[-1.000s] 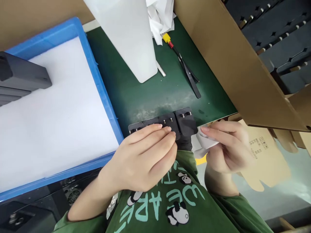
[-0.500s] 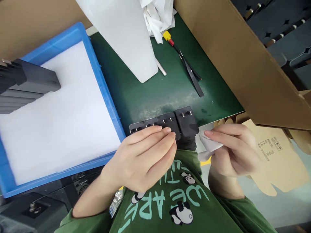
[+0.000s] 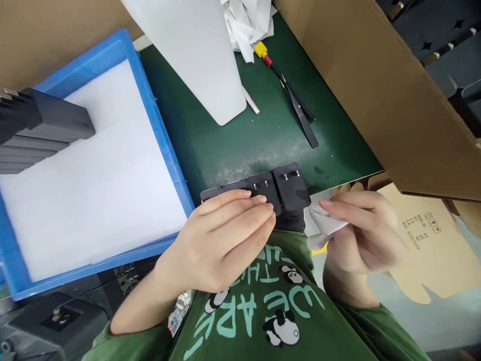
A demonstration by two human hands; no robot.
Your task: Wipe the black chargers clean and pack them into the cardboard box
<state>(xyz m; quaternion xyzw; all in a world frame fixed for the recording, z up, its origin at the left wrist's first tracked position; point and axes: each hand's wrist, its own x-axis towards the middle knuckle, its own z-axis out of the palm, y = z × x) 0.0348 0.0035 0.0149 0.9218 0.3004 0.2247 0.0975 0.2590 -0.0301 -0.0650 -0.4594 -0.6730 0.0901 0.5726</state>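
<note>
Black power adapters (image 3: 291, 185) with two metal prongs each stand side by side in a row at the table's near edge. My left hand (image 3: 225, 240) lies over the left part of this row, fingers together and curled against the adapters; its thumb is hidden. Between the thumb and fingers of my right hand (image 3: 361, 233) is a crumpled white wipe (image 3: 325, 223), pinched just right of the rightmost adapter. A small gap shows between the wipe and that adapter.
On the left, a blue tray (image 3: 160, 135) with a white liner bears several dark adapters (image 3: 63, 115). Tweezers (image 3: 302, 118), a yellow-ended cable (image 3: 261, 50), white paper (image 3: 248, 25) and a pale sheet (image 3: 203, 65) lie on the green table (image 3: 210, 155). A cardboard box (image 3: 356, 90) stands right.
The view has shifted slightly, moving the table things a little right and up. Both hands keep nearly the same pose, the right one still pinching the wipe.
</note>
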